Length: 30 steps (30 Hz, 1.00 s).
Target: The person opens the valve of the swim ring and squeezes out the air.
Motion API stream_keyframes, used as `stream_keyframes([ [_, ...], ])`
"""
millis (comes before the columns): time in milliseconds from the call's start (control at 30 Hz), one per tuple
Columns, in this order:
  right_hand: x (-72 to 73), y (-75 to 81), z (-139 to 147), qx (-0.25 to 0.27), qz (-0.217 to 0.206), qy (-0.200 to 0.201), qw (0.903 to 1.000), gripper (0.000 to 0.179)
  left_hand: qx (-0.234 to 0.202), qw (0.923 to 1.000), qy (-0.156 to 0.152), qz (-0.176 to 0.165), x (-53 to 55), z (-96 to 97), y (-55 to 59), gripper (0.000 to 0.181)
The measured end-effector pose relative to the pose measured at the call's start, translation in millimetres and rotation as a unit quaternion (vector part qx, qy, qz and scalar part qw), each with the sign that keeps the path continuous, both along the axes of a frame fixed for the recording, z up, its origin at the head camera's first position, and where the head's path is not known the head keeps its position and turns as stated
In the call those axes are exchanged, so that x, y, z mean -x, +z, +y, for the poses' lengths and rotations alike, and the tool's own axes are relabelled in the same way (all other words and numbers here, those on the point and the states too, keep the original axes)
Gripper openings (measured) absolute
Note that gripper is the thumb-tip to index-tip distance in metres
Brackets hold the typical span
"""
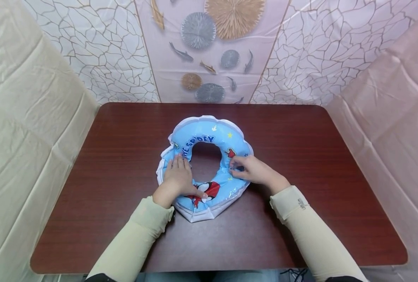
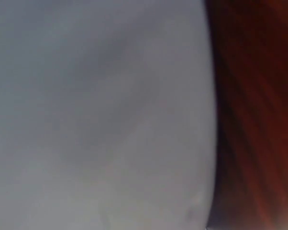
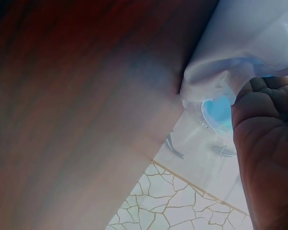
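Observation:
A light-blue inflatable swim ring with a pale scalloped edge lies on the table, its surface creased in places. Lettering, a star and a red cartoon figure are printed on it. My left hand rests with fingers spread on the ring's left side, the thumb reaching over the red figure. On the opposite side, my right hand pinches at the ring's surface with curled fingers and thumb; a clear bit shows by the fingertips. The left wrist view is filled by the ring's pale underside. Part of my right palm shows in the right wrist view.
The dark red-brown table has rounded corners. Pale quilted fabric hangs at the left and right, and a patterned backdrop stands behind the far edge. Dark cables show below the near edge.

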State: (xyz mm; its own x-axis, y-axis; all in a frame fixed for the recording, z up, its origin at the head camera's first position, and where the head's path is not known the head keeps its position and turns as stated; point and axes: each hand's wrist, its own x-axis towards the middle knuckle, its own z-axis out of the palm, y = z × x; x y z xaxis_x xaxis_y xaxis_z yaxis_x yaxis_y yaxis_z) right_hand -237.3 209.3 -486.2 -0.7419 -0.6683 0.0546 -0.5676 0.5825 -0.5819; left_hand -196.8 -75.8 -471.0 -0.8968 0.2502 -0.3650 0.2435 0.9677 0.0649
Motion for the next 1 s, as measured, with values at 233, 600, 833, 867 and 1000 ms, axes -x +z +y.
stream_keyframes([
  [233,-6.0,7.8,0,-0.015,0.083,0.029,0.9960,0.022,-0.005,0.9999,-0.005,0.015,0.1,-1.1,-1.3,0.145],
  [600,-3.1,13.7,-2,0.021,0.266,0.068,0.9612,0.019,-0.029,0.9962,-0.072,0.040,-5.5,2.5,3.7,0.113],
  [833,1.3,22.3,-2,0.032,0.206,0.068,0.9756,0.021,-0.108,0.9760,-0.175,0.071,-10.0,-2.0,12.5,0.036],
  [867,1.6,22.9,-2,0.034,0.190,0.065,0.9790,0.022,-0.123,0.9729,-0.185,0.066,-9.9,-3.3,13.0,0.031],
  [1000,0.4,23.5,-1,0.036,0.127,0.052,0.9899,0.020,-0.178,0.9636,-0.196,0.037,-7.3,-9.2,13.1,0.027],
])
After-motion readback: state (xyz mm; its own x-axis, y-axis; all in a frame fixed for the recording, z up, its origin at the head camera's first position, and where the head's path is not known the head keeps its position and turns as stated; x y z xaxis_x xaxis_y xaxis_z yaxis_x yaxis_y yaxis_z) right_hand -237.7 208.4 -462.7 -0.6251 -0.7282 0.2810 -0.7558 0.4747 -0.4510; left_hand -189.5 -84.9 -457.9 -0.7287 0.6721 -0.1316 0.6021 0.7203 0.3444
